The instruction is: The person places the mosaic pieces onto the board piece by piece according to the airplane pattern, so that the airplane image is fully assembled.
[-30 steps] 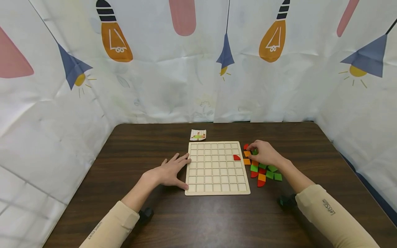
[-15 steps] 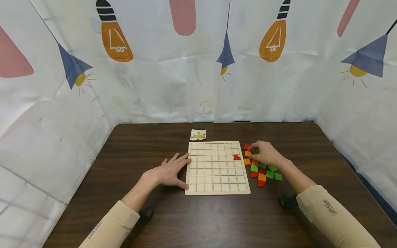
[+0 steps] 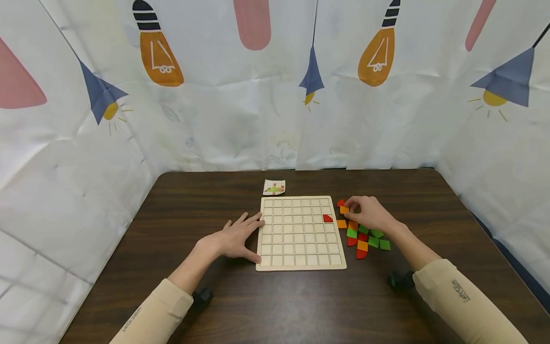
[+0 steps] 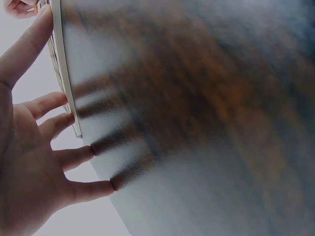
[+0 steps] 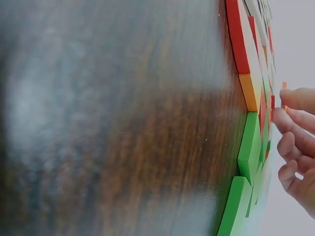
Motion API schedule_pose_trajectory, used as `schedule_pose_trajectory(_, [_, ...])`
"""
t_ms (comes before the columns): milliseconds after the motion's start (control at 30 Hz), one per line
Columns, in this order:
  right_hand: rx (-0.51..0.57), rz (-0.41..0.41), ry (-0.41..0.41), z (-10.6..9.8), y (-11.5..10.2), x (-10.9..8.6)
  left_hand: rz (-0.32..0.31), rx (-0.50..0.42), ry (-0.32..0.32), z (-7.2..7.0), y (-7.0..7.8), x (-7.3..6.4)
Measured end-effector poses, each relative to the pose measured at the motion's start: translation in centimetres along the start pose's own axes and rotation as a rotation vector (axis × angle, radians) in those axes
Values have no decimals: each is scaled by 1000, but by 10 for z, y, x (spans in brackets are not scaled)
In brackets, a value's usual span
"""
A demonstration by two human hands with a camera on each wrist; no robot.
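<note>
My left hand lies with spread fingers along the left edge of a pale wooden grid board. In the left wrist view its thumb and two fingertips touch the board's side, while other fingertips rest on the table. A red quarter-round tile sits in a cell near the board's right side. Just right of the board, my right hand pinches an orange square tile between thumb and fingertips. The right wrist view shows only a sliver of that orange tile.
Beside the board's right edge lie loose tiles: a red one, an orange one, and several green ones. A small pattern card lies behind the board. A printed white curtain encloses the dark table.
The orange tile has come up slightly and moved a little right in my right fingers. My left hand and the board stay in place.
</note>
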State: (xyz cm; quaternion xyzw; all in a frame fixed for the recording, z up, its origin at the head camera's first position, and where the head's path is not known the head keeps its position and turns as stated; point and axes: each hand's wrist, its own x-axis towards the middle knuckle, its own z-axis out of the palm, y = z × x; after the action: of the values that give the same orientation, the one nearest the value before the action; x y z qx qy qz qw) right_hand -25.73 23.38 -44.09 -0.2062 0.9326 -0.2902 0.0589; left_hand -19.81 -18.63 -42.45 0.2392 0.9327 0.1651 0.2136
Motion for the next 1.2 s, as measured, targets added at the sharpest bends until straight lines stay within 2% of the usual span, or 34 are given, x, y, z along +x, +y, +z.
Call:
schedule_pose_trajectory(300, [-4,-45,42,0,-5,-5,12,-15,5,0,-1,-1])
schedule_pose_trajectory(1200, [56,-93,3,13,-21,-16,14,-13,5,-3,0,0])
